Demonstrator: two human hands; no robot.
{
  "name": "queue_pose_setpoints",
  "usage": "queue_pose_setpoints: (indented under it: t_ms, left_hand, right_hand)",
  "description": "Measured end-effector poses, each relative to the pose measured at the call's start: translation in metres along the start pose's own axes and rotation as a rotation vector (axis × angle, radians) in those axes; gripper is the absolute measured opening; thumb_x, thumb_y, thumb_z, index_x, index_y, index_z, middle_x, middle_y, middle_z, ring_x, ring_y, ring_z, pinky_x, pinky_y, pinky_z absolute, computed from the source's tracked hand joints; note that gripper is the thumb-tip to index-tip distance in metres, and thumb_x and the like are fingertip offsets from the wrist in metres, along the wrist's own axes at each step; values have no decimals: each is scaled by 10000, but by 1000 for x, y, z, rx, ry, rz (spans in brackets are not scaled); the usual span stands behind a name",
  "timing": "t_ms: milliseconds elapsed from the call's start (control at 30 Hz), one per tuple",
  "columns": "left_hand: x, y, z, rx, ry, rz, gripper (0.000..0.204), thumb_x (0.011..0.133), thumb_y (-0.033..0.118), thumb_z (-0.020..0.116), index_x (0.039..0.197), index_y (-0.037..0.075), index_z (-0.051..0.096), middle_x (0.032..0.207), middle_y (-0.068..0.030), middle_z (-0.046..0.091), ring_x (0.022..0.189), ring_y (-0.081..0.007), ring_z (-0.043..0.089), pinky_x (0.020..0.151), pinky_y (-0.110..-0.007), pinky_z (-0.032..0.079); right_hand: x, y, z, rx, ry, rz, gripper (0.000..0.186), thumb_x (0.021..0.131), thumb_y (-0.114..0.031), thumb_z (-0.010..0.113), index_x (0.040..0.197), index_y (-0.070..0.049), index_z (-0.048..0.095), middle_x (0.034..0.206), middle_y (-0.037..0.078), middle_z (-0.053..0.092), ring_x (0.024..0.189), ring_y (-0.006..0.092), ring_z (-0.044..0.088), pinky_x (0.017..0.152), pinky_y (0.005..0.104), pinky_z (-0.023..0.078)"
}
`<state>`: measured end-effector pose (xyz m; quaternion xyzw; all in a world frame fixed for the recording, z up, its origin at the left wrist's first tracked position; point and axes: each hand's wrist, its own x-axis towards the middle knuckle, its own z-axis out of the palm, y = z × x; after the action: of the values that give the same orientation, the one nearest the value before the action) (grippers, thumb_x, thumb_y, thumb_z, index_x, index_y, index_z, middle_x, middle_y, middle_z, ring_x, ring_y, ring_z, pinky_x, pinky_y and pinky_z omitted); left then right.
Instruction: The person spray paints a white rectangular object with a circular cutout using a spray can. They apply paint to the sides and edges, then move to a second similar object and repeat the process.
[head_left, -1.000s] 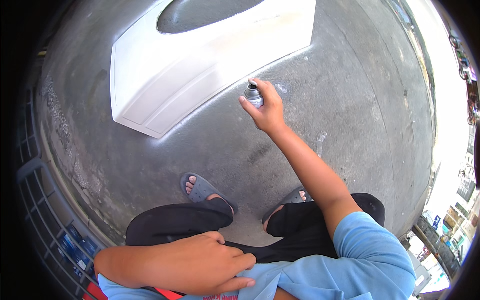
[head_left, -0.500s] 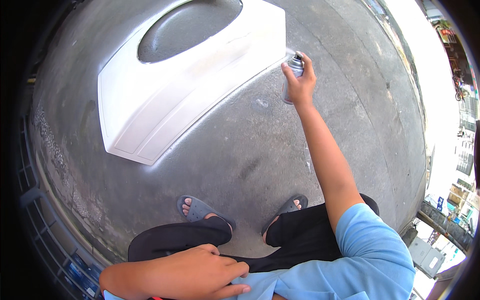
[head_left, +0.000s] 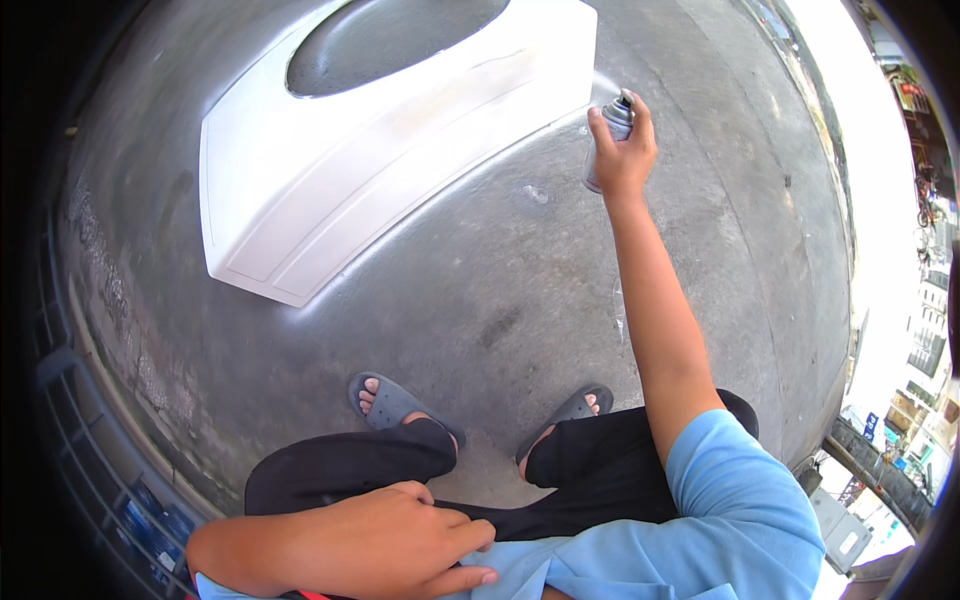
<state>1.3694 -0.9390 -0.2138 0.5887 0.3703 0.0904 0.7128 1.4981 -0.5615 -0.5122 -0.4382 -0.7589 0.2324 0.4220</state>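
My right hand (head_left: 627,150) is wrapped around a grey spray can (head_left: 616,122), with the index finger on top of its nozzle. A faint pale mist shows between the nozzle and the right end of a large white panel (head_left: 400,150). That panel, with a big round opening in its upper side, lies on the ground to the left of the can; it looks like a curved body panel or appliance front. The can and panel are apart. My left hand (head_left: 425,545) rests across my lap with its thumb apart from loosely bent fingers, holding nothing.
Grey concrete ground (head_left: 480,260) spreads under the panel, with white overspray along its edge. My feet in grey sandals (head_left: 395,402) stand near. At the left rim is a metal railing (head_left: 90,430); a grey box (head_left: 843,530) stands at the lower right.
My right hand and the spray can have moved a little to the right, past the panel's end. The panel sits slightly higher in view. My left hand stays on my lap.
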Motion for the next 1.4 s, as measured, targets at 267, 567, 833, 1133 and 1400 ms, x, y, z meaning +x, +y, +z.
queue_pose_setpoints:
  t_ms: [267, 567, 833, 1133, 1400]
  left_hand:
    - [-5, -4, 0, 16, 5, 14, 459, 1112, 492, 518, 1178, 58, 655, 973, -110, 767, 815, -311, 734, 1020, -459, 510]
    - [-11, -5, -4, 33, 17, 33, 458, 1112, 492, 514, 1162, 59, 655, 955, -113, 763, 851, -316, 734, 1008, -448, 515]
    - [-5, -3, -2, 55, -15, 41, 459, 1108, 500, 515, 1157, 66, 657, 918, -109, 751, 813, -323, 726, 1027, -438, 512]
    - [-1, -8, 13, -35, 4, -71, 470, 1119, 500, 500, 1173, 59, 653, 939, -108, 756, 834, -305, 736, 1055, -456, 493]
    - [5, -3, 8, -7, -25, -79, 457, 1121, 496, 502, 1146, 64, 647, 941, -115, 750, 841, -312, 724, 1039, -445, 495]
  right_hand:
    - [-73, -54, 27, 65, -113, -44, 523, 896, -271, 850, 1337, -76, 649, 1126, 148, 700, 1015, 296, 723, 878, 428, 577]
    - [-134, -99, 40, 229, -314, -155, 519, 890, -259, 849, 1345, -124, 640, 1139, 143, 695, 979, 307, 725, 808, 421, 593]
    - [-117, -93, 42, 262, -254, -80, 498, 878, -255, 855, 1312, -106, 662, 1113, 136, 689, 964, 283, 715, 823, 409, 575]
    - [-98, -89, 41, 213, -112, -144, 524, 874, -234, 860, 1333, -112, 640, 1141, 140, 686, 962, 288, 723, 782, 406, 592]
    - [-127, -134, 39, 349, -254, -197, 506, 870, -224, 877, 1303, -80, 658, 1169, 184, 698, 980, 293, 739, 798, 397, 607]
